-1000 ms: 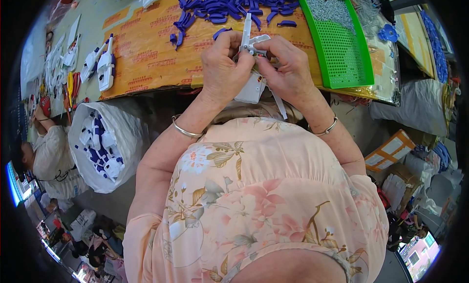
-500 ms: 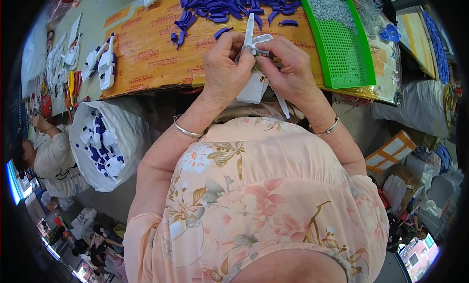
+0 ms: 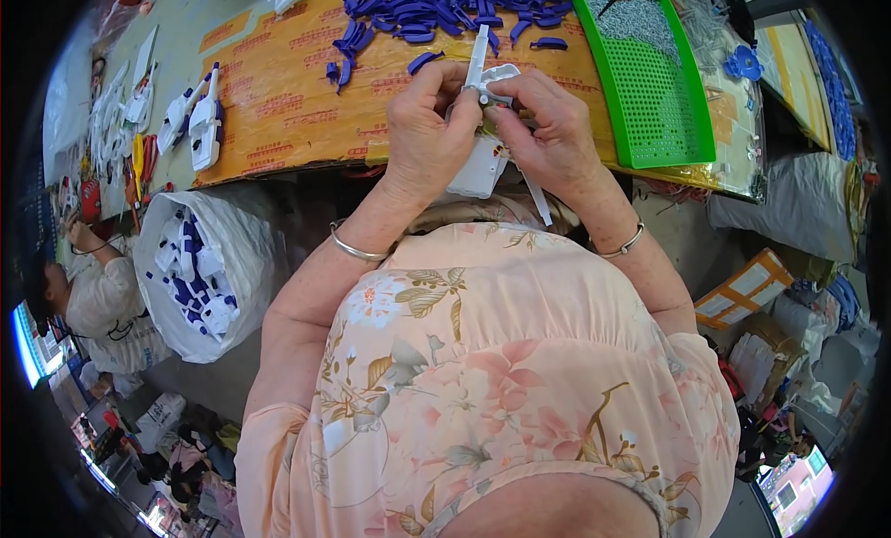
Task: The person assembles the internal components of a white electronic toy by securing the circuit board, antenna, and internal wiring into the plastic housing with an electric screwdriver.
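Observation:
Both hands meet over the table's near edge, working on a white plastic casing (image 3: 479, 171) in several parts. My left hand (image 3: 432, 116) is closed round its left side, thumb and fingers pinching near a long narrow white neck (image 3: 477, 57) that points away from me. From the right, my right hand (image 3: 548, 120) pinches the casing's inner parts with thumb and forefinger. A second white strip (image 3: 535, 199) slants down below the right hand. A small dark and reddish part shows inside the casing; what lies between the fingertips is mostly hidden.
Purple-blue curved plastic pieces (image 3: 418, 9) are heaped at the far side. A green tray (image 3: 640, 120) with small screws (image 3: 631, 20) stands at right. Two white-and-blue assembled toys (image 3: 204, 134) lie at left, above a white sack (image 3: 255, 259) of similar ones. Another person (image 3: 102, 283) sits far left.
A dark-tipped red tool has come into view over the screws at the top of the green tray. My hands and the casing have hardly moved.

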Tool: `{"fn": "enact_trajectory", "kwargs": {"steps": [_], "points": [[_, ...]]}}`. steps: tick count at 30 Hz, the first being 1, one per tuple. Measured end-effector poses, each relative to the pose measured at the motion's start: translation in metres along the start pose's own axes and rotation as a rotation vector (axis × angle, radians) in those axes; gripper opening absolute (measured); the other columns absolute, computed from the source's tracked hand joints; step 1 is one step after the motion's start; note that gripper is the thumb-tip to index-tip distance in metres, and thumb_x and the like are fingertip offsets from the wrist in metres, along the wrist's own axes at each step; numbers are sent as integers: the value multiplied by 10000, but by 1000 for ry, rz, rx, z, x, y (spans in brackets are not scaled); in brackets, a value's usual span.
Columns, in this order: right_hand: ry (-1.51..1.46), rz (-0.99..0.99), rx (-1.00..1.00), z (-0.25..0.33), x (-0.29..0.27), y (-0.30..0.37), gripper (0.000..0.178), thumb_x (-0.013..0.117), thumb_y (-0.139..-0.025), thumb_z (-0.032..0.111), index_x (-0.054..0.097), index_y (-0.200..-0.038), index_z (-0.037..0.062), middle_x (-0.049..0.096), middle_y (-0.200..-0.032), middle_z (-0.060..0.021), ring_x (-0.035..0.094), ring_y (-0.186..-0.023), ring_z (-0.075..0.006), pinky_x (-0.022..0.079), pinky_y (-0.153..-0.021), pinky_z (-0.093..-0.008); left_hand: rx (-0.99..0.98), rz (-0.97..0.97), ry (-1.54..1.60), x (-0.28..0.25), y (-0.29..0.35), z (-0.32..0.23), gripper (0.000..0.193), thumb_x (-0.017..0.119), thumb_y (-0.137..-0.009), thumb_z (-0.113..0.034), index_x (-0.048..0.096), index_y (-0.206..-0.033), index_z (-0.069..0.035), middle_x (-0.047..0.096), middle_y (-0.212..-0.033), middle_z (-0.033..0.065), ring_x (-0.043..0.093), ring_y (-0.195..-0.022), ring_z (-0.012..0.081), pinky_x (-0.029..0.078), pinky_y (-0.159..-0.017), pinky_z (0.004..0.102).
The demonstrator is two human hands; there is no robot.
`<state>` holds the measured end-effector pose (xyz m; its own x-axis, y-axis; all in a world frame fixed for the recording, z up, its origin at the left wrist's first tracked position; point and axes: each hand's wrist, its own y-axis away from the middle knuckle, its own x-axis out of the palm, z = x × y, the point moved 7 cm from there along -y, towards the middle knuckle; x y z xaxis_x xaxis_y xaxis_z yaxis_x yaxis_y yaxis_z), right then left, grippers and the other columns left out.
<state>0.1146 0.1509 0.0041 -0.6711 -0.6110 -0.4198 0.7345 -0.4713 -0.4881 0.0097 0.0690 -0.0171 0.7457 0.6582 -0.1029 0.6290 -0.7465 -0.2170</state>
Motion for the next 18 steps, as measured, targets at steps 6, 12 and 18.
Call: {"fn": "enact_trajectory", "kwargs": {"steps": [6,12,18], "points": [[-16,25,23,-2,1,2,188,650,-743,-13,605,-925,2,609,-840,-131,613,-741,-282,486,-624,-337,-4,28,3,-1,0,0,128,561,-840,43,564,-965,19,614,-830,13,558,-707,35,451,-615,180],[-8,57,30,-2,2,2,171,642,-749,-13,604,-915,4,598,-817,-128,606,-726,-277,479,-610,-336,-17,44,27,-1,-1,-2,121,574,-829,27,558,-948,10,596,-794,-1,529,-669,35,444,-598,184],[-31,42,13,1,2,1,159,635,-747,-21,610,-901,8,596,-812,-125,602,-709,-274,477,-587,-335,-39,46,114,-2,-1,3,168,543,-795,41,557,-959,13,597,-766,15,514,-633,45,423,-548,199]]}}
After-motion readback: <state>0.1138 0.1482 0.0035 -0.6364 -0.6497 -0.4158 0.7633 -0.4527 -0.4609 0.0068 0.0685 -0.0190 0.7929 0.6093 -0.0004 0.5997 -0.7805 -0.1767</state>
